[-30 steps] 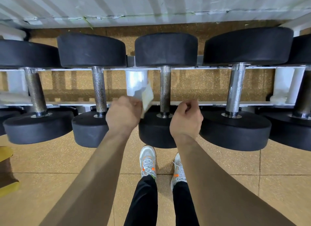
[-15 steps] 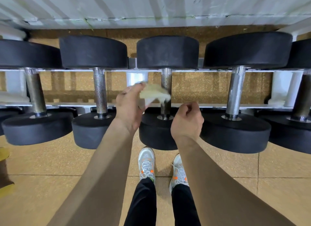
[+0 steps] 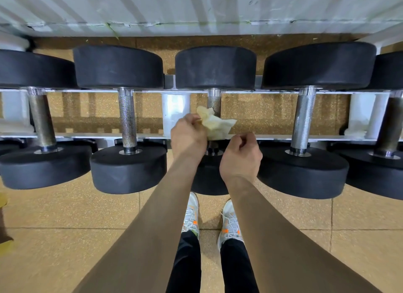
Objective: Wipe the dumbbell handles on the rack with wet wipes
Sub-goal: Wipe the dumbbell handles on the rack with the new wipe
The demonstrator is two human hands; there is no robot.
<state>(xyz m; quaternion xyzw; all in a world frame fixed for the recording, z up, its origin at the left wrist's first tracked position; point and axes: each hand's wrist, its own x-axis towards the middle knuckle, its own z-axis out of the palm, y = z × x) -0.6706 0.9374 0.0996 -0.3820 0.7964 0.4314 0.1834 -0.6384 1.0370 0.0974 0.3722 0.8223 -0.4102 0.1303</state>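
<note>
Several black dumbbells lie across a white rack, their metal handles pointing away from me. My left hand pinches a crumpled, yellowish wet wipe and holds it against the near part of the middle dumbbell's handle. My right hand is beside it with fingers curled, its fingertips at the wipe's lower right edge; whether it grips the wipe is unclear. The lower half of that handle is hidden behind the wipe and my hands.
Other knurled handles stand left and right of the middle one. A white upright rack post sits just left of my hands. A corrugated white wall runs behind the rack. My shoes stand on tan floor tiles.
My left hand has carried the wipe from left of the middle handle rightward onto it. The right hand has stayed almost still, now close to the wipe's edge.
</note>
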